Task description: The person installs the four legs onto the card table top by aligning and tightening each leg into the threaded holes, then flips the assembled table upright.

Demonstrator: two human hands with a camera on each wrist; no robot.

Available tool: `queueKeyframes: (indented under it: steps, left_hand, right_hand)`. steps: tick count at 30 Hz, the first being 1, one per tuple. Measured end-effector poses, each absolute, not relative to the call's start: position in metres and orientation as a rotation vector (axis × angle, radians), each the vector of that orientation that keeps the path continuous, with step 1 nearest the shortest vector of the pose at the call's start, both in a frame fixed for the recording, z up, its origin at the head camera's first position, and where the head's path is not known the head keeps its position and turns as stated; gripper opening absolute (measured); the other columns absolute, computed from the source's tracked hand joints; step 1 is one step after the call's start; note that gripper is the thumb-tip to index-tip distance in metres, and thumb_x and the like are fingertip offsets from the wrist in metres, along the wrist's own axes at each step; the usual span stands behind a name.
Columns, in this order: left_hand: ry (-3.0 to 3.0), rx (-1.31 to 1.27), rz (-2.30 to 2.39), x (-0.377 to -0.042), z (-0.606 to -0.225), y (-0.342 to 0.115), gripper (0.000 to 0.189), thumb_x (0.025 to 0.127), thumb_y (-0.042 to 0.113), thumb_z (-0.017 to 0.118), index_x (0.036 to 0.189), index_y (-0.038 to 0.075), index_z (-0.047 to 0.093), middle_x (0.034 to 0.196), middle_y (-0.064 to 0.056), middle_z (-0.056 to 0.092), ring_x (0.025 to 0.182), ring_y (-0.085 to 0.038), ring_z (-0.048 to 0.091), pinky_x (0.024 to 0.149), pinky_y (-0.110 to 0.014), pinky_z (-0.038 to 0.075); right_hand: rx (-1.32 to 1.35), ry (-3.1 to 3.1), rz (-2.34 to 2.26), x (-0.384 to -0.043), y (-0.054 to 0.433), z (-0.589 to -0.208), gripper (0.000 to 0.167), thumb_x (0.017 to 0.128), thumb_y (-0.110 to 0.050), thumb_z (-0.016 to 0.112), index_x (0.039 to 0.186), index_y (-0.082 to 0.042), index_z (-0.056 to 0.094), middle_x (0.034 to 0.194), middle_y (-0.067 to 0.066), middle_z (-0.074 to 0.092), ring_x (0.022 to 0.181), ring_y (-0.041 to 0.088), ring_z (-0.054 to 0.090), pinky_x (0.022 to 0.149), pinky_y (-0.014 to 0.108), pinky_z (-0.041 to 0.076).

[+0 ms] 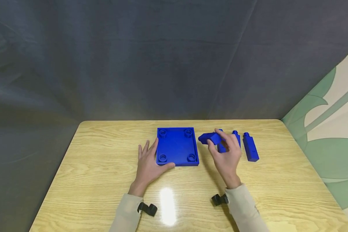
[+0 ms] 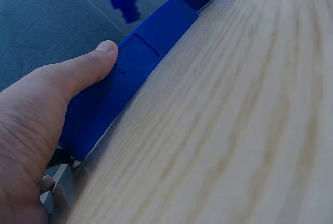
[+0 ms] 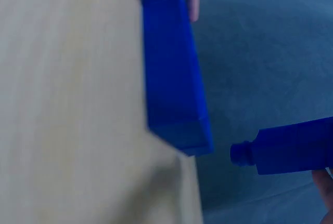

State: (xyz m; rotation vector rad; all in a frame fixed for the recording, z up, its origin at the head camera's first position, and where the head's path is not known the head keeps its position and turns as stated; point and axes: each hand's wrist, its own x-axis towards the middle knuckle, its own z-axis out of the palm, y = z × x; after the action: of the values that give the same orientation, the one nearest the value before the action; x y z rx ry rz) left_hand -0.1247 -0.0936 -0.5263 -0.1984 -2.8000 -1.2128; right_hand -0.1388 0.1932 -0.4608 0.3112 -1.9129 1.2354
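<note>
The fingers and thumb of the right hand (image 1: 227,158) pinch a blue post (image 1: 211,138), holding it up off the table (image 1: 90,180) with its narrow ridged end toward the left; in the left wrist view that end points downward, above and apart from the tray. The fingers of the left hand (image 1: 148,165) are spread wide, the forefinger along the left side of the blue tray (image 1: 177,145) and the thumb stretched along its near side, so that the hand spans the tray's near left corner. The tray lies flat close to the middle of the table's far edge, its low rim upward and a round socket in each corner, among them the far left socket (image 1: 162,133) and the near right socket (image 1: 191,157). Right of the tray, toward the table's far right corner, three more posts lie side by side, knobbed ends toward the far edge: the first post (image 1: 222,148) and the middle post (image 1: 236,136) are partly hidden by the right hand, and the outer post (image 1: 250,149) lies in full view. Both arms wear pale sleeves (image 1: 243,206) with black mounts (image 1: 147,209) at the wrists. Beyond the far edge hangs a dark cloth (image 1: 162,64).
</note>
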Motion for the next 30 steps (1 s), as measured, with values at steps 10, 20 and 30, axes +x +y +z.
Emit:
queueKeyframes:
  steps: [10, 20, 30]
  left_hand:
    - [-2.779, -0.217, -1.209, -0.127, -0.527, -0.094, 0.132, 0.076, 0.071, 0.091, 0.177, 0.013, 0.029, 0.177, -0.013, 0.039, 0.169, -0.043, 0.018, 0.138, -0.059, -0.009]
    - [-2.753, -0.249, -1.206, -0.127, -0.524, -0.093, 0.132, 0.075, 0.070, 0.091, 0.176, 0.011, 0.031, 0.176, -0.014, 0.041, 0.168, -0.046, 0.021, 0.138, -0.061, -0.006]
    - [-2.763, -0.237, -1.181, -0.127, -0.526, -0.093, 0.131, 0.076, 0.069, 0.091, 0.176, 0.010, 0.031, 0.176, -0.014, 0.040, 0.168, -0.046, 0.022, 0.138, -0.061, -0.005]
  right_hand:
    - [0.459, -1.919, 1.466, -0.163, 0.163, -0.425, 0.042, 0.089, 0.015, 0.083, 0.130, 0.007, 0.078, 0.105, 0.024, 0.062, 0.099, 0.011, 0.063, 0.093, 0.019, 0.063]
    - [0.634, -2.064, 1.488, -0.189, 0.137, -0.405, 0.042, 0.094, 0.002, 0.085, 0.136, 0.003, 0.077, 0.106, 0.019, 0.065, 0.098, 0.025, 0.071, 0.092, 0.019, 0.063]
    - [0.716, -2.119, 1.484, -0.212, 0.118, -0.405, 0.044, 0.096, 0.001, 0.084, 0.139, 0.005, 0.074, 0.107, 0.019, 0.063, 0.092, 0.033, 0.075, 0.090, 0.039, 0.069]
